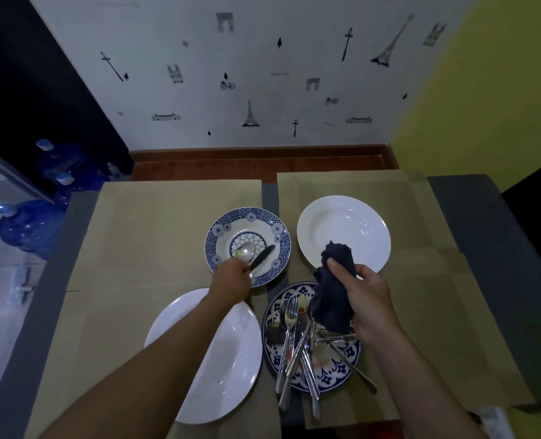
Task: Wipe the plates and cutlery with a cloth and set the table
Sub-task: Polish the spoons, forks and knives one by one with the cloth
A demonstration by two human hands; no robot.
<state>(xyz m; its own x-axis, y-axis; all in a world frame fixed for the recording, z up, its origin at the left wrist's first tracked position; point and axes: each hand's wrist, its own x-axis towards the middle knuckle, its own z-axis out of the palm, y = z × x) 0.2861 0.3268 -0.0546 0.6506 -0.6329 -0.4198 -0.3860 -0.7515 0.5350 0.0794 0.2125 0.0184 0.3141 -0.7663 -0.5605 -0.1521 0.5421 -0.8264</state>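
Note:
My left hand (231, 278) grips a spoon (244, 251) and a knife (262, 256) by their handles, their ends over a blue-patterned plate (273, 223). A dark cloth (334, 289) is bunched in my right hand (362, 294), hanging above a second blue-patterned plate (329, 375). That near plate holds a pile of several forks, knives and spoons (297, 340). One white plate (343, 231) lies at the far right. Another white plate (228, 356) sits near left, partly under my left forearm.
The table (484, 236) is covered with brown cardboard sheets (155, 236). Large blue water bottles (29, 226) stand on the floor at the left. A papered wall rises just past the table's far edge.

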